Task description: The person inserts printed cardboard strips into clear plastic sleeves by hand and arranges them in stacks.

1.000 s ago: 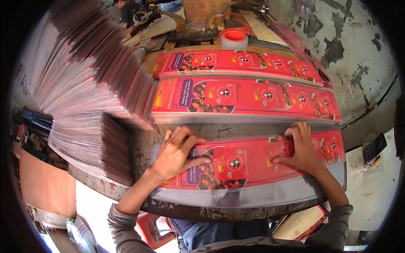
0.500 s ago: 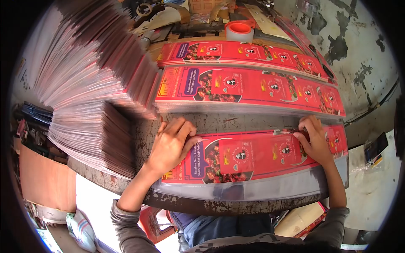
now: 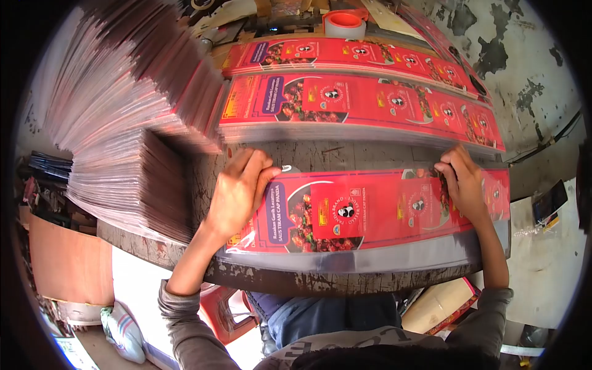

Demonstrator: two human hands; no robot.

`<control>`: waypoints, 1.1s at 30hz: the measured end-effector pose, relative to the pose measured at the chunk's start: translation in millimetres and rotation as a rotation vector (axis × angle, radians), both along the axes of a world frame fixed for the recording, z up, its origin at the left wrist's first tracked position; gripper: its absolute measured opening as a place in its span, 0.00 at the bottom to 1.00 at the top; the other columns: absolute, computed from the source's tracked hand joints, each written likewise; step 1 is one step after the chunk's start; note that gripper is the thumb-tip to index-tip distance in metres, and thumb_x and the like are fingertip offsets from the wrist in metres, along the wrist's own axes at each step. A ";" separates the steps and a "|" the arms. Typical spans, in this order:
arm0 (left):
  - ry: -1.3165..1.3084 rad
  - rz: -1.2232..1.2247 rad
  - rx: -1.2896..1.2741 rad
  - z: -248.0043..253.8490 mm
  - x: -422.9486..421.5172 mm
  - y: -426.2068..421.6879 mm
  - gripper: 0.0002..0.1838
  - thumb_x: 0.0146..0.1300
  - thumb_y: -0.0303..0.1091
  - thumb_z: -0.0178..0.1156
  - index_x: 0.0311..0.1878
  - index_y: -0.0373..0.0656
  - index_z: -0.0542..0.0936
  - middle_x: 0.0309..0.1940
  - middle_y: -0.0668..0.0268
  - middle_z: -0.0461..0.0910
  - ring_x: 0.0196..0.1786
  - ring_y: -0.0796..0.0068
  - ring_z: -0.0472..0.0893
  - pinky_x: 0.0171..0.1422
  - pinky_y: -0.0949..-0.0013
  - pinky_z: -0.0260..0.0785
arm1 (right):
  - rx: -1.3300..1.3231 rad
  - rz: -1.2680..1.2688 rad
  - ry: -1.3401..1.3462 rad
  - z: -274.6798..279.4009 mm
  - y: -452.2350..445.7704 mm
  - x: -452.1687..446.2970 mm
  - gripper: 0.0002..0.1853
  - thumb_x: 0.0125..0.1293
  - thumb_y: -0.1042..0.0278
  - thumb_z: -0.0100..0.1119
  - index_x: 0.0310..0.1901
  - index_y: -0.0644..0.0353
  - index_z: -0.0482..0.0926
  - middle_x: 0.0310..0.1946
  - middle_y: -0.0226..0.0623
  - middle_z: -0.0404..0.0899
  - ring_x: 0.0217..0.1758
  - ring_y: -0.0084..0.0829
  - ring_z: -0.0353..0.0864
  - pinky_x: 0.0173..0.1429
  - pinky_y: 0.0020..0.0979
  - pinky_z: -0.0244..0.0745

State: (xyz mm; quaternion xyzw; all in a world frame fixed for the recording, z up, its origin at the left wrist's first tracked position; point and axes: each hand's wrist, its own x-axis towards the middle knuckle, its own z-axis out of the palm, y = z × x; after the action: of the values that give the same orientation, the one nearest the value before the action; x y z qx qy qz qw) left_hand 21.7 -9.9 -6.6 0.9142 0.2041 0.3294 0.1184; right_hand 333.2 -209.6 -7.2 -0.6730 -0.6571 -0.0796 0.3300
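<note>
A long red printed strip [image 3: 379,209] with a panda logo and food pictures lies flat across the front of the table. Clear plastic [image 3: 345,261] shows along its near edge. At the strip's far left corner, my left hand [image 3: 239,188] is closed, thumb and fingers pinched on the edge, where a small pale glint shows. My right hand [image 3: 461,185] pinches the same far edge towards the right end, with its fingers curled. Behind the hands lie a stack of matching red strips [image 3: 364,102] and a second stack [image 3: 351,54].
Tall leaning piles of plastic-edged sheets [image 3: 123,80] stand at the left, with a lower pile [image 3: 132,185] nearer. A tape roll [image 3: 345,24] sits beyond the stacks. A peeling wall [image 3: 524,68] rises at right. Below the table's edge is a red stool [image 3: 225,314].
The stacks sit higher in the view. My left hand's fingers have drawn in to a pinch at the strip's far corner. My right hand stays on the far edge with its fingers more curled.
</note>
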 end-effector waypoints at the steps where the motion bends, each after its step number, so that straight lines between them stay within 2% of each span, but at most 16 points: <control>1: 0.001 -0.003 -0.004 -0.1 0.0 -0.5 0.07 0.57 0.25 0.61 0.32 0.35 0.72 0.28 0.55 0.74 0.31 0.52 0.76 0.35 0.60 0.68 | -0.015 -0.013 -0.004 0.9 -0.3 -0.6 0.05 0.58 0.78 0.57 0.31 0.67 0.70 0.28 0.42 0.68 0.31 0.42 0.70 0.37 0.37 0.66; 7: -0.041 -0.007 0.102 3.6 -2.3 -1.4 0.07 0.57 0.25 0.61 0.31 0.35 0.71 0.27 0.56 0.74 0.30 0.54 0.76 0.34 0.61 0.67 | 0.064 -0.006 -0.093 2.7 0.5 0.2 0.06 0.58 0.77 0.57 0.30 0.67 0.70 0.27 0.43 0.69 0.32 0.44 0.71 0.37 0.38 0.67; 9: -0.030 0.004 0.115 4.3 -3.5 -2.5 0.07 0.57 0.28 0.61 0.31 0.38 0.72 0.28 0.58 0.73 0.31 0.55 0.76 0.35 0.59 0.69 | 0.122 -0.010 -0.126 1.7 0.0 1.1 0.06 0.59 0.76 0.57 0.30 0.67 0.70 0.27 0.44 0.69 0.32 0.44 0.71 0.37 0.38 0.67; 15: -0.085 0.016 0.195 7.5 -2.5 -4.5 0.08 0.55 0.29 0.63 0.29 0.39 0.72 0.25 0.60 0.73 0.28 0.57 0.75 0.34 0.60 0.68 | 0.108 0.030 -0.125 7.0 -5.2 -3.0 0.07 0.59 0.77 0.57 0.31 0.67 0.68 0.27 0.44 0.70 0.33 0.46 0.71 0.38 0.39 0.68; 18: -0.009 0.111 0.124 14.2 -7.5 -3.9 0.13 0.51 0.35 0.67 0.23 0.43 0.72 0.21 0.65 0.73 0.20 0.61 0.73 0.31 0.63 0.65 | 0.164 0.023 -0.140 7.7 -6.8 2.5 0.06 0.59 0.77 0.56 0.31 0.67 0.68 0.27 0.45 0.69 0.32 0.46 0.71 0.38 0.40 0.68; 21: -0.085 0.071 0.120 16.7 -16.0 5.1 0.13 0.50 0.35 0.68 0.22 0.43 0.72 0.21 0.65 0.75 0.19 0.65 0.72 0.34 0.66 0.63 | 0.218 -0.026 -0.180 7.7 -9.3 16.6 0.06 0.60 0.77 0.55 0.31 0.68 0.68 0.27 0.45 0.68 0.31 0.46 0.70 0.37 0.40 0.67; 22: -0.079 0.046 0.033 18.1 -19.1 5.8 0.11 0.48 0.33 0.69 0.23 0.42 0.74 0.22 0.66 0.76 0.22 0.69 0.73 0.37 0.70 0.60 | 0.241 -0.075 -0.203 6.8 -10.3 20.1 0.06 0.61 0.77 0.55 0.30 0.68 0.68 0.26 0.46 0.68 0.30 0.47 0.69 0.37 0.40 0.67; 23: -0.075 0.046 0.031 19.2 -18.5 5.1 0.11 0.48 0.33 0.69 0.23 0.42 0.74 0.22 0.66 0.76 0.22 0.69 0.73 0.37 0.70 0.60 | 0.238 -0.075 -0.200 5.6 -10.9 21.5 0.06 0.61 0.77 0.55 0.30 0.68 0.68 0.26 0.46 0.68 0.30 0.47 0.69 0.37 0.40 0.67; 26: -0.126 -0.112 -0.113 20.9 -13.5 3.9 0.10 0.47 0.30 0.69 0.29 0.40 0.77 0.25 0.66 0.76 0.32 0.70 0.73 0.42 0.69 0.62 | 0.241 -0.123 -0.107 2.4 -12.2 26.4 0.06 0.63 0.77 0.53 0.31 0.67 0.68 0.26 0.46 0.67 0.29 0.45 0.68 0.35 0.38 0.65; 27: -0.125 -0.112 -0.115 19.4 -12.3 4.2 0.10 0.47 0.30 0.69 0.29 0.40 0.77 0.25 0.66 0.76 0.32 0.70 0.73 0.42 0.69 0.62 | 0.231 -0.126 -0.038 -0.5 -12.4 28.8 0.06 0.64 0.76 0.53 0.31 0.67 0.68 0.25 0.45 0.66 0.28 0.44 0.68 0.34 0.37 0.65; 29: -0.174 -0.197 -0.322 14.3 -11.2 4.9 0.08 0.49 0.26 0.67 0.30 0.39 0.76 0.27 0.65 0.75 0.31 0.71 0.73 0.41 0.71 0.63 | 0.214 -0.130 0.037 -2.3 -13.5 28.4 0.06 0.64 0.76 0.52 0.31 0.67 0.68 0.25 0.44 0.66 0.27 0.42 0.67 0.33 0.36 0.64; 31: -0.177 -0.229 -0.311 12.2 -10.9 5.4 0.06 0.52 0.23 0.64 0.31 0.37 0.75 0.27 0.65 0.74 0.31 0.72 0.72 0.38 0.72 0.63 | 0.148 -0.153 0.176 3.4 -14.9 24.8 0.08 0.64 0.74 0.53 0.29 0.66 0.67 0.24 0.41 0.65 0.27 0.38 0.67 0.33 0.34 0.64; 33: -0.162 -0.147 -0.308 11.4 -9.5 3.9 0.06 0.53 0.23 0.63 0.31 0.37 0.74 0.27 0.65 0.73 0.30 0.71 0.72 0.36 0.72 0.63 | 0.141 -0.105 0.154 5.7 -13.8 24.6 0.10 0.63 0.73 0.55 0.28 0.65 0.66 0.24 0.40 0.65 0.27 0.36 0.67 0.33 0.34 0.64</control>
State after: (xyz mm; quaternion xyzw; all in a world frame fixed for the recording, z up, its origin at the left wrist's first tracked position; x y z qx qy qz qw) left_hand 12.2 -6.0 4.8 0.8681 0.1743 0.3574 0.2970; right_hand 357.8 -223.4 -1.5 -0.6859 -0.5863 -0.0911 0.4213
